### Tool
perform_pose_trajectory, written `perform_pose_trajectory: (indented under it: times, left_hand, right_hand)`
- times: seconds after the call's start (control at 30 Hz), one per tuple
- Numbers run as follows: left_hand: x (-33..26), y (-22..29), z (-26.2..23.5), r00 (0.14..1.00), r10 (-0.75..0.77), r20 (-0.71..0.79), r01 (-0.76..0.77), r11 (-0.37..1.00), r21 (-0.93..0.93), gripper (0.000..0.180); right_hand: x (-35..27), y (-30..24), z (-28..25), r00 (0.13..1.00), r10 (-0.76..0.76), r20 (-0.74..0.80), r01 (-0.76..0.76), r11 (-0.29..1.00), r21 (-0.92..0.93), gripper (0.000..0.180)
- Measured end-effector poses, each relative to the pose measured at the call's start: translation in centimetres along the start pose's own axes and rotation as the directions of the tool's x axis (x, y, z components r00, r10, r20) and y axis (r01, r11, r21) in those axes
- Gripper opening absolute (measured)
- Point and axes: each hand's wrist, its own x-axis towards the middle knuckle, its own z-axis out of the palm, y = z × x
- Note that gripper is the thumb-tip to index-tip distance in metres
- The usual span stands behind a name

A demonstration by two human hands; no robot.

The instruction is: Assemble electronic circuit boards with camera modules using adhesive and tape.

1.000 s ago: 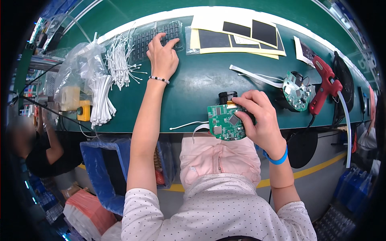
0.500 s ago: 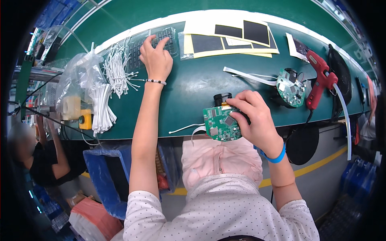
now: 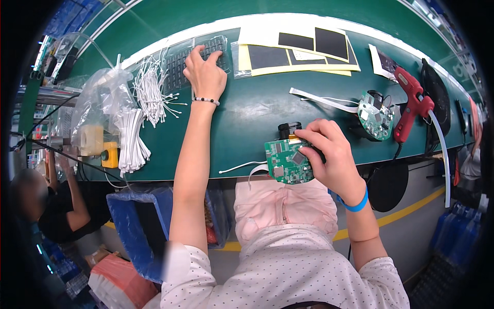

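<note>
My left hand (image 3: 207,74) reaches over a dark tray of small black parts (image 3: 177,67). Its thumb and forefinger are spread apart over the tray's right half, with nothing visible between them. In my right hand (image 3: 329,154) is a green circuit board (image 3: 288,159), pinched at its right side above the bench's near edge. A black cylindrical part (image 3: 289,129) sits at the top of this board, and a white cable hangs from its lower left. A second circuit board (image 3: 378,116) lies on the bench to the right, its flat white cable (image 3: 324,100) stretching left.
A red glue gun (image 3: 411,103) stands at the right. Sheets with black rectangular pads (image 3: 267,56) lie at the back. Bundles of white cables (image 3: 131,144) and a clear plastic bag (image 3: 100,98) are left. Below the bench is a blue-lined bin (image 3: 121,216); another person sits far left.
My left hand has shifted slightly down over the tray, its fingers still apart. My right hand keeps hold of the circuit board; the whole view has moved a little.
</note>
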Motion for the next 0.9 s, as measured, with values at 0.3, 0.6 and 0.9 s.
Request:
perform_pose_trajectory:
  times: [0.3,0.6,0.9]
  left_hand:
    - [0.5,-0.1,-0.3,0.999,-0.002,0.035,0.002,1.000,-0.017,0.039]
    - [0.6,0.1,-0.6,0.998,0.002,0.058,-0.003,1.000,0.018,0.041]
    - [1.6,2.0,-3.5,0.982,0.070,-0.175,-0.094,0.986,-0.134,0.035]
  right_hand:
    - [0.2,0.1,0.1,1.000,0.000,-0.004,0.000,1.000,0.010,0.030]
    - [-0.2,0.2,0.0,1.000,-0.003,-0.008,0.003,1.000,0.013,0.030]
    - [0.1,-0.2,0.0,1.000,-0.024,0.004,0.024,1.000,-0.015,0.028]
